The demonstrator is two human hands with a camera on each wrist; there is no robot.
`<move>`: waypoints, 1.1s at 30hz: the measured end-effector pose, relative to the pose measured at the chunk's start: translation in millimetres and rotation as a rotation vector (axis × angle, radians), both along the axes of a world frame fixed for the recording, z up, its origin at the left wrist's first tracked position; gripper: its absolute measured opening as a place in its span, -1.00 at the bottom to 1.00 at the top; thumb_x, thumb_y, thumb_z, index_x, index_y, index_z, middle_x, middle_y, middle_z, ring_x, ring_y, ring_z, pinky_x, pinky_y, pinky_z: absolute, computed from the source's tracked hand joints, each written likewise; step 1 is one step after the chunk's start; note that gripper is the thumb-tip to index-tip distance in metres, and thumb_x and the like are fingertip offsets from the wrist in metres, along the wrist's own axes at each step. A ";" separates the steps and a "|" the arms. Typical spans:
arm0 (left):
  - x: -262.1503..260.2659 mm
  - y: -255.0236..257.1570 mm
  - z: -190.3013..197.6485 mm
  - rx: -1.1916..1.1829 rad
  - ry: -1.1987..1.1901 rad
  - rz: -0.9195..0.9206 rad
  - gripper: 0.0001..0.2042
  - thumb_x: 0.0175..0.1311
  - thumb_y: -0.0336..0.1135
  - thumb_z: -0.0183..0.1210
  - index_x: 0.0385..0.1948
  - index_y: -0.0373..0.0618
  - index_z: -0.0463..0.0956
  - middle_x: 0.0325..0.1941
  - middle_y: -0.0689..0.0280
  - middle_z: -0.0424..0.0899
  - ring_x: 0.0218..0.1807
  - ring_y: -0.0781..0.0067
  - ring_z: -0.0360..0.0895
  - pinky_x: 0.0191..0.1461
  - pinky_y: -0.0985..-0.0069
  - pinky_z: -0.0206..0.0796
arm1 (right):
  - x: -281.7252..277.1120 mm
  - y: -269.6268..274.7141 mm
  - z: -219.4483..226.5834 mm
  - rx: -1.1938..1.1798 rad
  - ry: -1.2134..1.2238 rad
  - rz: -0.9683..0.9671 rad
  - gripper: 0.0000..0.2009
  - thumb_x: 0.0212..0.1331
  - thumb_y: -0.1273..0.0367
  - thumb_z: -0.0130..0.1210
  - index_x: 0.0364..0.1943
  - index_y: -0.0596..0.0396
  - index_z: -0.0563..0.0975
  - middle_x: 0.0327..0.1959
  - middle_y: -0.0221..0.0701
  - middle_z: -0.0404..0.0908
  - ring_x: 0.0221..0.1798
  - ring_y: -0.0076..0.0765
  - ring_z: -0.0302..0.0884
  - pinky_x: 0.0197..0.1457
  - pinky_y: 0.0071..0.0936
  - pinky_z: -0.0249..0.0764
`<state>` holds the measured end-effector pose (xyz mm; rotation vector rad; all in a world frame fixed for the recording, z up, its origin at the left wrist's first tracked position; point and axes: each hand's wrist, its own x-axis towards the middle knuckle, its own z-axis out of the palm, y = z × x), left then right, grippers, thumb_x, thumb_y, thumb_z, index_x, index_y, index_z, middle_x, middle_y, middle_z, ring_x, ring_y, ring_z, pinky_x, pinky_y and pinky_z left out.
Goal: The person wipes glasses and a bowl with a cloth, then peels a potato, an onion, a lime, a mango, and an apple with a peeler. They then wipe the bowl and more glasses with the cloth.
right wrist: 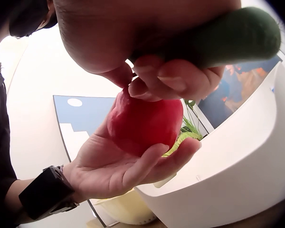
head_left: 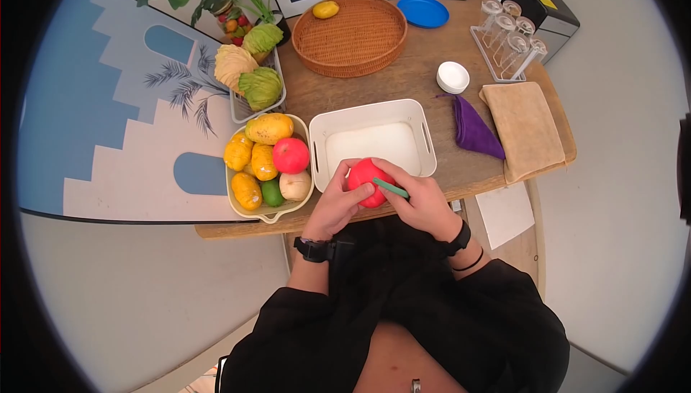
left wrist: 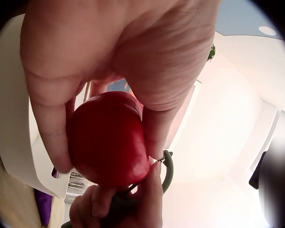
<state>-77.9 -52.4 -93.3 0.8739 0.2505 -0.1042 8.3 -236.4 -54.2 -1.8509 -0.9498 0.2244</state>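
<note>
In the head view a red apple (head_left: 363,172) is held up at the front rim of a white rectangular tub (head_left: 371,114). My left hand (head_left: 335,207) grips it with fingers and thumb spread round its sides. A green peeler (head_left: 391,188) is gripped in my right hand (head_left: 423,207), its thick handle (right wrist: 242,38) running across the palm in the right wrist view. From the left wrist, the peeler's curved head (left wrist: 168,171) shows close by the apple's lower end. My right fingertips touch the apple there, and its blade is mostly hidden behind them.
Left of the tub, a cream basket (head_left: 268,217) holds yellow, red, green and pale produce. Behind it stands a grey basket (head_left: 243,114) of leafy heads. A wicker tray (head_left: 360,37), white bowl (head_left: 453,77), purple cloth (head_left: 476,130), tan towel (head_left: 525,130) and glass rack (head_left: 498,69) occupy the table.
</note>
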 end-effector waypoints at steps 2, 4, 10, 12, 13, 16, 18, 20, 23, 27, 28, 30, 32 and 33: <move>3.0 -5.0 5.7 0.002 -0.050 0.062 -0.51 0.40 -0.39 0.23 0.32 -0.11 0.29 0.24 0.21 0.48 0.25 0.35 0.50 0.23 0.30 0.52 | 0.3 -0.5 -0.4 -0.041 0.015 -0.031 -0.53 0.22 0.39 0.17 0.27 -0.09 0.51 -0.19 -0.06 0.70 -0.23 0.17 0.67 -0.18 -0.16 0.62; 1.3 -3.5 11.1 -0.034 -0.018 0.007 -0.53 0.42 -0.37 0.22 0.31 -0.11 0.29 0.24 0.21 0.48 0.25 0.34 0.50 0.23 0.29 0.52 | 2.3 -1.1 -2.9 0.016 -0.007 -0.043 -0.51 0.22 0.37 0.17 0.29 -0.11 0.49 -0.23 -0.05 0.70 -0.28 0.18 0.67 -0.22 -0.15 0.61; 0.4 -4.0 5.1 -0.078 0.051 -0.021 -0.51 0.48 -0.32 0.14 0.38 -0.11 0.22 0.29 0.19 0.44 0.30 0.29 0.47 0.30 0.25 0.48 | 4.4 -2.6 -4.1 -0.027 -0.049 0.000 -0.49 0.22 0.37 0.16 0.30 -0.13 0.47 -0.24 -0.04 0.70 -0.28 0.18 0.67 -0.23 -0.15 0.61; 1.4 -4.2 -0.7 -0.045 0.041 0.033 -0.49 0.49 -0.31 0.12 0.42 -0.10 0.18 0.34 0.18 0.40 0.34 0.25 0.45 0.34 0.23 0.44 | 3.6 -1.4 -2.9 -0.024 -0.051 -0.021 -0.50 0.22 0.36 0.17 0.30 -0.13 0.48 -0.25 -0.04 0.70 -0.28 0.17 0.67 -0.22 -0.16 0.61; 1.5 -3.8 -1.4 -0.011 0.021 0.015 -0.50 0.50 -0.31 0.11 0.41 -0.09 0.18 0.32 0.19 0.41 0.31 0.28 0.47 0.31 0.26 0.47 | 3.3 -1.1 -2.5 -0.021 -0.052 -0.041 -0.50 0.22 0.36 0.17 0.30 -0.13 0.48 -0.25 -0.04 0.70 -0.28 0.16 0.67 -0.22 -0.17 0.61; 2.6 -0.9 0.2 0.040 -0.051 -0.015 -0.54 0.52 -0.29 0.10 0.36 -0.09 0.20 0.29 0.18 0.42 0.28 0.30 0.48 0.26 0.28 0.50 | 3.9 -1.6 -2.1 0.036 -0.032 -0.051 -0.51 0.23 0.35 0.17 0.30 -0.12 0.48 -0.29 -0.05 0.70 -0.30 0.15 0.67 -0.24 -0.18 0.61; 3.3 -1.9 8.0 0.055 -0.106 -0.031 -0.58 0.52 -0.28 0.10 0.32 -0.09 0.22 0.28 0.16 0.42 0.29 0.29 0.47 0.25 0.27 0.50 | 5.8 -2.3 0.0 0.029 -0.035 -0.034 -0.52 0.24 0.34 0.18 0.29 -0.12 0.49 -0.30 -0.05 0.69 -0.30 0.15 0.67 -0.25 -0.18 0.61; 1.4 -5.0 19.1 -0.069 -0.008 0.004 -0.60 0.52 -0.28 0.10 0.28 -0.12 0.24 0.26 0.15 0.44 0.31 0.27 0.45 0.25 0.23 0.50 | 5.2 -2.5 0.9 0.021 -0.037 -0.016 -0.53 0.25 0.33 0.18 0.28 -0.11 0.49 -0.30 -0.04 0.69 -0.30 0.16 0.67 -0.26 -0.18 0.60; 4.8 -10.4 8.9 -0.003 0.020 0.133 -0.57 0.56 -0.19 0.03 0.34 -0.13 0.25 0.32 0.16 0.42 0.28 0.26 0.49 0.27 0.18 0.49 | 1.9 -0.5 3.3 -0.028 -0.033 -0.040 -0.55 0.25 0.33 0.18 0.26 -0.10 0.50 -0.31 -0.04 0.69 -0.30 0.16 0.67 -0.27 -0.17 0.60; 5.7 -9.1 1.2 0.018 0.030 0.120 -0.58 0.57 -0.18 0.00 0.34 -0.13 0.24 0.34 0.17 0.40 0.29 0.26 0.48 0.25 0.17 0.50 | 0.9 -0.5 6.1 -0.055 0.014 -0.068 -0.55 0.25 0.33 0.18 0.25 -0.08 0.50 -0.31 -0.05 0.69 -0.30 0.16 0.67 -0.27 -0.17 0.60; 4.8 -6.9 -1.4 0.026 -0.002 0.071 -0.60 0.58 -0.18 0.00 0.32 -0.12 0.25 0.32 0.18 0.41 0.29 0.26 0.49 0.24 0.18 0.51 | 1.7 -0.5 4.7 -0.033 0.003 -0.058 -0.55 0.25 0.32 0.18 0.25 -0.08 0.50 -0.30 -0.05 0.69 -0.30 0.16 0.67 -0.27 -0.16 0.61; 5.2 -8.3 11.3 0.034 -0.034 0.020 -0.62 0.58 -0.18 -0.01 0.30 -0.11 0.25 0.30 0.18 0.42 0.29 0.27 0.49 0.23 0.20 0.53 | 5.2 0.4 1.3 -0.008 -0.033 -0.027 -0.56 0.25 0.32 0.18 0.24 -0.08 0.51 -0.29 -0.04 0.69 -0.29 0.16 0.67 -0.26 -0.16 0.61; 2.2 -10.6 28.7 -0.055 0.080 -0.023 -0.64 0.58 -0.19 -0.01 0.28 -0.11 0.27 0.28 0.19 0.44 0.29 0.30 0.49 0.27 0.23 0.50 | 6.0 0.4 -1.9 0.016 -0.067 0.004 -0.56 0.25 0.32 0.17 0.24 -0.07 0.51 -0.29 -0.04 0.69 -0.29 0.17 0.66 -0.25 -0.15 0.61; 2.2 -10.6 25.3 -0.055 0.081 -0.022 -0.64 0.58 -0.19 -0.01 0.28 -0.11 0.27 0.28 0.19 0.44 0.29 0.30 0.49 0.27 0.23 0.50 | 5.3 0.5 -3.5 0.010 -0.070 -0.015 -0.56 0.25 0.32 0.17 0.24 -0.07 0.51 -0.28 -0.04 0.69 -0.29 0.17 0.66 -0.24 -0.15 0.61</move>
